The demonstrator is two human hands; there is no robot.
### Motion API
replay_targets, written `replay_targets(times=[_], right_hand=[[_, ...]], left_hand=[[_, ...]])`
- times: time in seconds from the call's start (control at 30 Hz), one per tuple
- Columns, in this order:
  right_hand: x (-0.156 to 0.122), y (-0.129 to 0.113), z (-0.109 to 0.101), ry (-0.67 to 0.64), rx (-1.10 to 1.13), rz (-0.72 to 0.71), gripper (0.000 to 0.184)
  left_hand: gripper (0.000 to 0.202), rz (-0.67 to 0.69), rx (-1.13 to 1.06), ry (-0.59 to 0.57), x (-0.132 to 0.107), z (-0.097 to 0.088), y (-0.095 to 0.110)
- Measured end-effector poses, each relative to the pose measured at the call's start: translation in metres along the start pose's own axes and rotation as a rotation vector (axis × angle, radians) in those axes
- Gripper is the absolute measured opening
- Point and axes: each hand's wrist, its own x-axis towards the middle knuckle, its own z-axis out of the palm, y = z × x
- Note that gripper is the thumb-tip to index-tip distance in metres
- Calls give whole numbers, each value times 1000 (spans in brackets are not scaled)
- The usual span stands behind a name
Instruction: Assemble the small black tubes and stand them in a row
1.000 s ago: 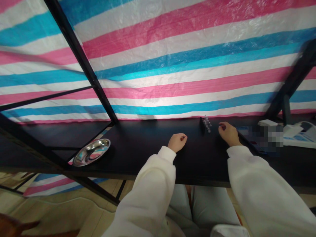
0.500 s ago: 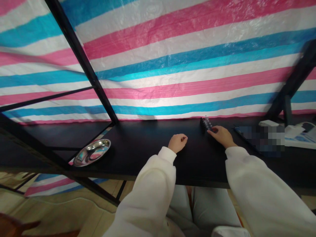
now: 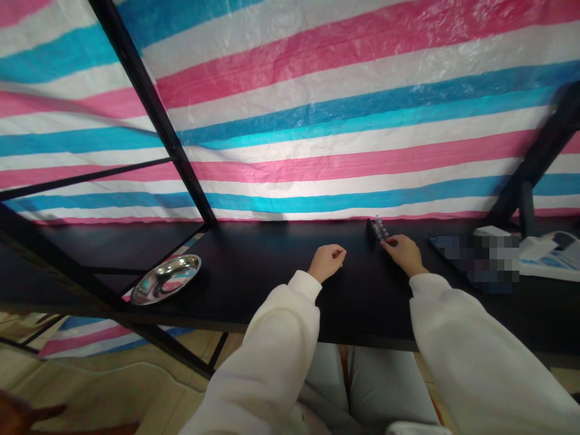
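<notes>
Black tabletop (image 3: 254, 254) fronts the person. The left hand (image 3: 327, 263) is curled, fingertips drawn together, contents hidden. The right hand (image 3: 405, 254), partly curled, has its fingertips at a small bead-studded rack (image 3: 379, 230); whether they pinch it, I cannot tell. Behind hangs striped sheeting (image 3: 308, 163).

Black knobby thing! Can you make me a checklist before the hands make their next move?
1. Right hand near the knobby thing: ok, its fingertips are right at the clear knobs.
2. Right hand gripping a knob: cannot tell, too small to see.
3. Left hand apart from the knobby thing: ok, there's a gap between them.
4. Left hand holding nothing: cannot tell, its fingers are curled in.
5. Shiny dish close to the hands: not ok, it's away on the left.
</notes>
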Motion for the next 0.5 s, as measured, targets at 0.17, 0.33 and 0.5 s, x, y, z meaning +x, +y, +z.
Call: replay_targets(times=[0.17, 0.33, 0.5], right_hand=[[-2, 2, -6, 26, 56, 75, 28], [-4, 3, -12, 55, 72, 98, 25], [-4, 0, -14, 99, 101, 80, 22]], left_hand=[[30, -13, -26, -88, 22, 20, 16], [28, -86, 131, 26, 46, 47, 35], [32, -171, 234, 80, 57, 67, 47]])
